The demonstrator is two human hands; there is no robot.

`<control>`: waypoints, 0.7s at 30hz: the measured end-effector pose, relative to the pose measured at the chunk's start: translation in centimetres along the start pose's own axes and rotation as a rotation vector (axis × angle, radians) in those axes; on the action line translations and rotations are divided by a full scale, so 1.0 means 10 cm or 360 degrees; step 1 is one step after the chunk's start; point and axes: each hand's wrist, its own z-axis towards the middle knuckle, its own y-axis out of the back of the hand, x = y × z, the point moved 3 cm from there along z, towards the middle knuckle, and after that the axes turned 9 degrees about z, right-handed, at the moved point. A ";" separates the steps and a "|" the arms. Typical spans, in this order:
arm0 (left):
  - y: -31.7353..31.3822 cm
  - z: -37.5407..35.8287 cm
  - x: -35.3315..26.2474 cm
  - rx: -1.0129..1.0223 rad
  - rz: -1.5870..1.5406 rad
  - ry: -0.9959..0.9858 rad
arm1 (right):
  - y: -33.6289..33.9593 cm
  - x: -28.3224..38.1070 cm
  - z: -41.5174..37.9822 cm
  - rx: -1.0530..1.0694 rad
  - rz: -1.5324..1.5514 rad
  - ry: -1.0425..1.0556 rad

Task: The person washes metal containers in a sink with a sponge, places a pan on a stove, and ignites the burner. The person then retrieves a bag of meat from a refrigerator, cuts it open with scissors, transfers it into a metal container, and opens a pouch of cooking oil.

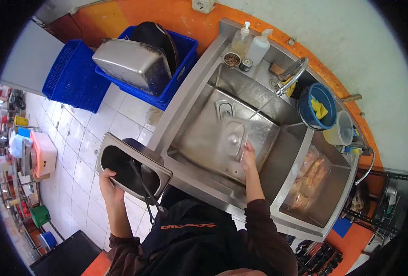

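Note:
My left hand (110, 185) is closed on the rim of a deep rectangular steel food pan (106, 143), held tilted outside the sink's front edge. A long dark utensil (142, 181) with a looped end lies in the pan and sticks out over its rim. At the sink, my right hand (248, 157) grips the edge of a small rectangular steel pan lid (234, 137), smeared by motion. Water from the faucet (292, 82) runs down toward that lid. Farther back in the same basin (185, 131) lies another small steel lid (225, 108).
Bagged orange-brown food (310, 179) lies in the right basin. Soap bottles (258, 47) and a blue bucket (317, 106) with yellow cloth stand along the back ledge. To the left are a blue crate (185, 55) with a large steel pan (133, 64) and another blue basket (73, 76).

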 end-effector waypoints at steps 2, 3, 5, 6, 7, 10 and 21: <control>-0.02 -0.02 -0.03 0.0018 -0.0007 -0.0007 | -0.05 -0.02 0.19 -0.0023 0.0387 0.0189; -0.03 -0.02 -0.04 0.0028 -0.0011 -0.0009 | -0.13 -0.05 0.28 -0.0043 0.0587 0.0179; -0.03 -0.01 -0.04 0.0013 -0.0005 0.0021 | -0.28 -0.18 0.50 -0.0222 0.0898 0.0052; -0.03 -0.01 -0.03 -0.0012 -0.0007 0.0043 | -0.46 -0.08 0.43 -0.0273 0.0922 0.0000; -0.03 0.01 -0.02 -0.0001 -0.0002 0.0042 | -0.66 0.04 0.35 -0.0324 0.0948 -0.0051; -0.07 0.03 -0.02 0.0096 -0.0012 0.0064 | -0.87 0.11 0.21 -0.0038 0.1086 0.0086; -0.30 -0.02 0.01 0.0244 0.0022 0.0042 | -0.29 0.70 -0.45 -0.0086 -0.0654 0.0667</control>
